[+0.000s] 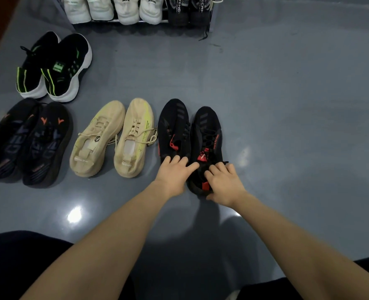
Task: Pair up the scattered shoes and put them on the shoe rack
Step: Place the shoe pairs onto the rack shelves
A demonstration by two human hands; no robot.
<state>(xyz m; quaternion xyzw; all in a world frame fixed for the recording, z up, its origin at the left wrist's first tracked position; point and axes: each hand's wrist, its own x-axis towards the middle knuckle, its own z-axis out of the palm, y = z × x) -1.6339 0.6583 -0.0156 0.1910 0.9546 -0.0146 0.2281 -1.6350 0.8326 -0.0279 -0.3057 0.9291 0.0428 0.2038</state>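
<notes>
Dark trouser legs [23, 256] fill the bottom edge, and two bare forearms are stretched out over the grey floor [287, 126]. The left hand [174, 176] is laid on the heel of the left black-and-red shoe [173, 128] with fingers spread, nothing grasped. The right hand [224, 182] is curled round the heel of the right black-and-red shoe [208, 135]. Four pairs are already matched on the floor: this one, the beige pair [112, 137], the dark pair with orange marks [27, 141] and the black-and-green pair [56, 66]. On the shoe rack [164, 21], three pairs are seen. Pairing looks finished; four pairs remain to be racked.
</notes>
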